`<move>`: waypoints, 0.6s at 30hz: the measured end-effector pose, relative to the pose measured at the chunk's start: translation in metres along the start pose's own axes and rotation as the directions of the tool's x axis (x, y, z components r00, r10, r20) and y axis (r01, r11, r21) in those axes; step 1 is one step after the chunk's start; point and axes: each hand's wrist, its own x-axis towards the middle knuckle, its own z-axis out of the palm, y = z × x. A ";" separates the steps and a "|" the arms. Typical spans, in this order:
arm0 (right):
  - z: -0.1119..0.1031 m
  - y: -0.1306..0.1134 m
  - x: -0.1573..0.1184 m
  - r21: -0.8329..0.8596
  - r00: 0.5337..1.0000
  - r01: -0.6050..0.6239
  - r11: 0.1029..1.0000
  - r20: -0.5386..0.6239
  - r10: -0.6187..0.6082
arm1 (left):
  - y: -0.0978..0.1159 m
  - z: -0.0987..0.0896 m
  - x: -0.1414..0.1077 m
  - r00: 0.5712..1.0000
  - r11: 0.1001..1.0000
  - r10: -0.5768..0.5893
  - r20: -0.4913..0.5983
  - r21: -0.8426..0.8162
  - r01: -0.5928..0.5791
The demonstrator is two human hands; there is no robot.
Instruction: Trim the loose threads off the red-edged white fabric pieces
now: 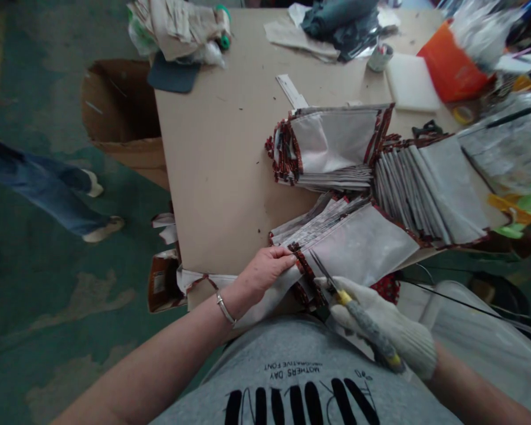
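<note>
My bare left hand (265,268), a bracelet at its wrist, pinches the corner of a pale grey fabric panel (358,242) with dark red patterned edging. In my gloved right hand (380,319) is a pair of scissors (347,298) with grey-wrapped, yellow-ended handles. Their thin blades point up and left over the panel's edging, close to my left fingertips. More panels lie fanned beneath this one. Another pale strip of fabric (265,301) hangs at the table's front edge, under my left wrist.
Stacked panels (340,141) and a fanned row (411,189) lie on the table (212,165). Behind them are a white ruler-like strip (291,91), a tin (379,58), a white block (412,82) and an orange bag (454,62). A cardboard box (124,144) and a person's legs (66,192) are left.
</note>
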 end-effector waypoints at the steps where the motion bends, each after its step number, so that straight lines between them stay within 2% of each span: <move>1: 0.007 0.003 0.000 -0.012 0.999 -0.001 1.000 0.032 0.002 | 0.001 0.001 -0.001 1.000 1.000 0.006 -0.004 -0.010 -0.006; 4: 0.015 0.008 0.002 -0.013 0.997 0.008 1.000 0.078 -0.007 | 0.002 0.002 -0.002 1.000 0.999 0.021 -0.001 -0.024 -0.021; 13: 0.017 0.006 0.006 -0.002 0.992 -0.002 1.000 0.127 0.003 | 0.002 0.006 -0.003 0.999 1.000 0.026 -0.041 -0.005 -0.027; 18: 0.024 0.009 0.015 -0.057 0.995 0.016 0.998 0.095 -0.010 | 0.003 0.009 -0.006 0.998 0.999 0.049 -0.030 0.025 -0.048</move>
